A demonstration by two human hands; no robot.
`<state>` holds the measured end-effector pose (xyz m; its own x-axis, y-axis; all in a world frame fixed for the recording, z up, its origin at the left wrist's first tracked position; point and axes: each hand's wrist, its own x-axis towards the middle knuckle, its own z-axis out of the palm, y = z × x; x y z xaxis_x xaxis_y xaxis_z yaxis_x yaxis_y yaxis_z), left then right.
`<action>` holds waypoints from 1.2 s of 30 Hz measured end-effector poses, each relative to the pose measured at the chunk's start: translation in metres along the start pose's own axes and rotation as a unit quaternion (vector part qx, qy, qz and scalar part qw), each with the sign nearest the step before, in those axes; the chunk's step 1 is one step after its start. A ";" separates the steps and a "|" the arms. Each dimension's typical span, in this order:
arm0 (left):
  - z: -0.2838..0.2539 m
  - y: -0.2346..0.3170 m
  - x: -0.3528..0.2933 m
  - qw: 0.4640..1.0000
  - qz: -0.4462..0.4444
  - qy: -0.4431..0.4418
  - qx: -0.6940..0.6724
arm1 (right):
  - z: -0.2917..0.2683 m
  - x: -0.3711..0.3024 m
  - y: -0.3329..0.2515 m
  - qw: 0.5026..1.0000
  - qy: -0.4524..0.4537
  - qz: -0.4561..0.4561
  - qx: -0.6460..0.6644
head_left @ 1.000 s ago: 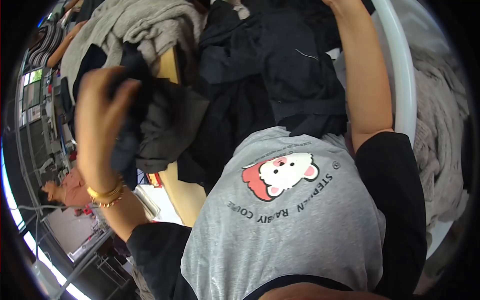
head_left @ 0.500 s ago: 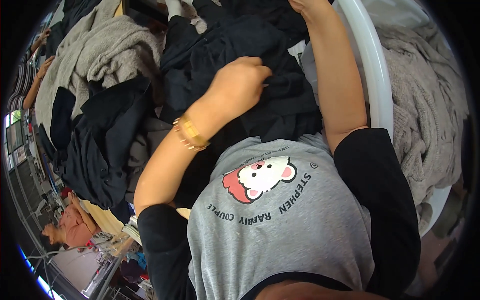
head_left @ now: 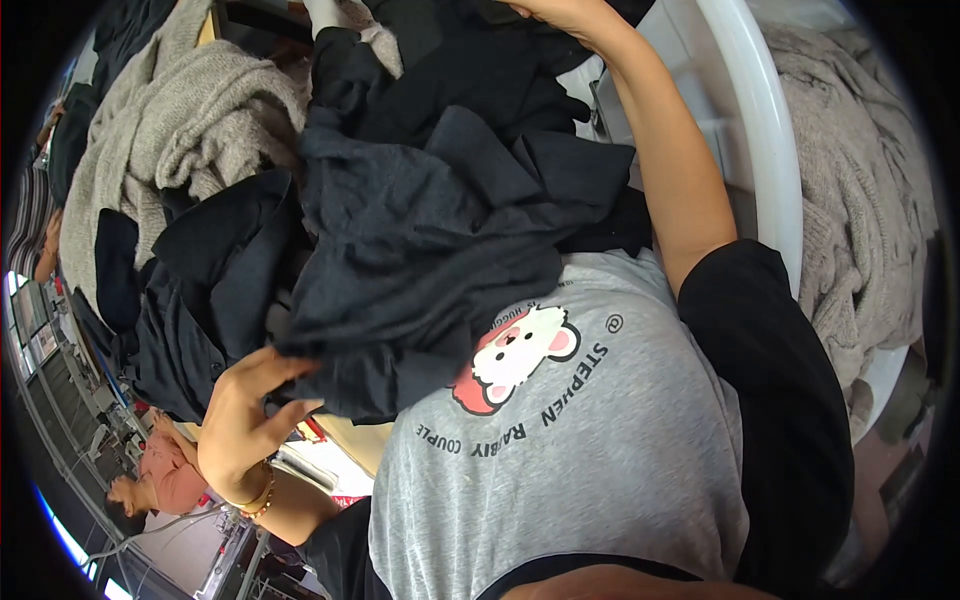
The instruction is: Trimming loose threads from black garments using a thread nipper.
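A dark navy garment (head_left: 420, 230) lies bunched across the middle, reaching down over the front of my grey shirt. At its lower left corner, my left hand (head_left: 245, 410) pinches the cloth between thumb and fingers; that edge is blurred by motion. My right hand (head_left: 555, 10) is at the top edge, above more black cloth (head_left: 470, 80). Its fingers are cut off by the picture's edge, so its grip does not show.
A heap of beige knitwear (head_left: 220, 130) and dark clothes (head_left: 210, 270) lies on the left. To the right stands a white tub (head_left: 765, 130), with grey-beige knitwear (head_left: 850, 200) beyond its rim. A seated person (head_left: 170, 465) in a salmon top is at the far left.
My left hand has moved down and left from the middle of the black cloth, and the navy garment has spread out with it. My right hand has shifted left along the top edge.
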<state>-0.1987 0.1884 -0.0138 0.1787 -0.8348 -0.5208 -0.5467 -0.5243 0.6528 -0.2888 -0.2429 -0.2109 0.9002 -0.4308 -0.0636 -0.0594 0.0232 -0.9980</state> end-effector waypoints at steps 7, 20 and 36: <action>0.034 0.047 0.100 0.991 0.089 0.088 0.038 | 0.000 -0.004 0.014 1.000 -0.003 0.016 -0.001; 0.024 0.017 0.160 0.920 0.088 0.316 0.213 | 0.025 -0.016 0.005 0.996 -0.085 0.019 -0.012; 0.132 0.031 0.147 0.976 0.118 0.083 0.161 | 0.038 -0.026 -0.028 0.997 0.067 0.021 0.016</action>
<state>-0.2978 0.0719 -0.1423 0.1321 -0.9560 -0.2621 -0.8129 -0.2558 0.5232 -0.2935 -0.1980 -0.1812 0.8315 -0.5452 -0.1072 -0.0804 0.0728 -0.9941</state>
